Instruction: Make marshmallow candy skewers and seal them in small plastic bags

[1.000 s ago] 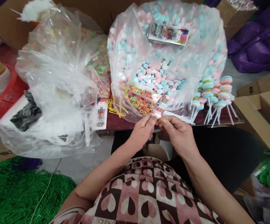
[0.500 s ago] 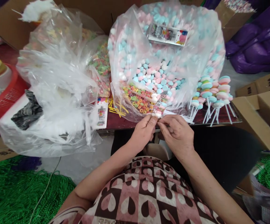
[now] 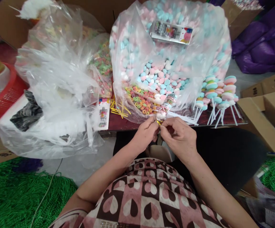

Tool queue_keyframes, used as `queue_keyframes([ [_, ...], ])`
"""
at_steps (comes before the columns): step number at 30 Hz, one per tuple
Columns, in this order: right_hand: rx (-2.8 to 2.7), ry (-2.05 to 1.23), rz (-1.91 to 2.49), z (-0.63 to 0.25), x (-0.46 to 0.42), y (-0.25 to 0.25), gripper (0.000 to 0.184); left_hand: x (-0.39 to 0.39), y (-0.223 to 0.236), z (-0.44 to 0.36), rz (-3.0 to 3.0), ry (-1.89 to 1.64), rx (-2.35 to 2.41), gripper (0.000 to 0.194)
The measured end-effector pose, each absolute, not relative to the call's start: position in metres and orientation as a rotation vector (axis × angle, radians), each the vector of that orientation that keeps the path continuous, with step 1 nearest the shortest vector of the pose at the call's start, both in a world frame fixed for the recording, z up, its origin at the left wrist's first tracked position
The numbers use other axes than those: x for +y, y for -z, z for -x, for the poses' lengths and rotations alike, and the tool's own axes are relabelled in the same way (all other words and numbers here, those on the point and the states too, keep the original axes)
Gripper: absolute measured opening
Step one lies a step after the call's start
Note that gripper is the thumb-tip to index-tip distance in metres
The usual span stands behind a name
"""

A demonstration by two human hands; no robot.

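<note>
Left hand (image 3: 146,134) pinches base of wrapped candy (image 3: 166,107), apparently; contact's partly hidden. Right hand (image 3: 181,136) pinches yellow tie (image 3: 159,122). Candy points 1 o'clock from fingers. Slack tie could let wrapper open.

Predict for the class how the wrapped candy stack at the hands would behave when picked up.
The wrapped candy stack would probably feel slippery, since its clear printed wrapper looks shiny. It is likely light: its pieces look like puffy marshmallows. It may tip if stood on the narrow end by the yellow tie.
</note>
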State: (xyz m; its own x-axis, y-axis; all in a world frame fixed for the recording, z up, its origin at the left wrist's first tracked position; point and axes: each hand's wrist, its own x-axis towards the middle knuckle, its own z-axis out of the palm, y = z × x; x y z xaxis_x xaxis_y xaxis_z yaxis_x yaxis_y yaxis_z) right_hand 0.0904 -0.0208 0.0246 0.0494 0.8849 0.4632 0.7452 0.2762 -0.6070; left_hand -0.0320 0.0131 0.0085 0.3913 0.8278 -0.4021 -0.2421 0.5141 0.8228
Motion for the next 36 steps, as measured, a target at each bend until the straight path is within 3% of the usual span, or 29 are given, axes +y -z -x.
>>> queue_keyframes([
  [8,-1.362,-0.474,1.599,-0.094,-0.018,-0.017,0.009,0.012,-0.016,0.030,-0.670,-0.790,0.830,0.013],
  [12,-1.156,-0.753,1.572,-0.094,-0.013,-0.013,0.013,0.012,-0.020,0.031,-0.636,-0.782,0.807,0.011],
  [18,-1.056,-1.059,1.452,-0.096,-0.012,-0.008,0.020,0.013,-0.022,0.034,-0.639,-0.769,0.774,0.021],
  [22,-1.308,-0.623,1.483,-0.099,-0.020,-0.015,0.013,0.015,-0.022,0.035,-0.653,-0.785,0.773,0.024],
  [25,-1.623,-0.256,1.434,-0.100,-0.025,-0.017,0.024,0.015,-0.021,0.034,-0.634,-0.785,0.777,0.023],
  [36,-1.848,0.136,1.381,-0.106,-0.014,-0.005,0.012,0.010,-0.020,0.034,-0.848,-0.747,0.844,0.028],
])
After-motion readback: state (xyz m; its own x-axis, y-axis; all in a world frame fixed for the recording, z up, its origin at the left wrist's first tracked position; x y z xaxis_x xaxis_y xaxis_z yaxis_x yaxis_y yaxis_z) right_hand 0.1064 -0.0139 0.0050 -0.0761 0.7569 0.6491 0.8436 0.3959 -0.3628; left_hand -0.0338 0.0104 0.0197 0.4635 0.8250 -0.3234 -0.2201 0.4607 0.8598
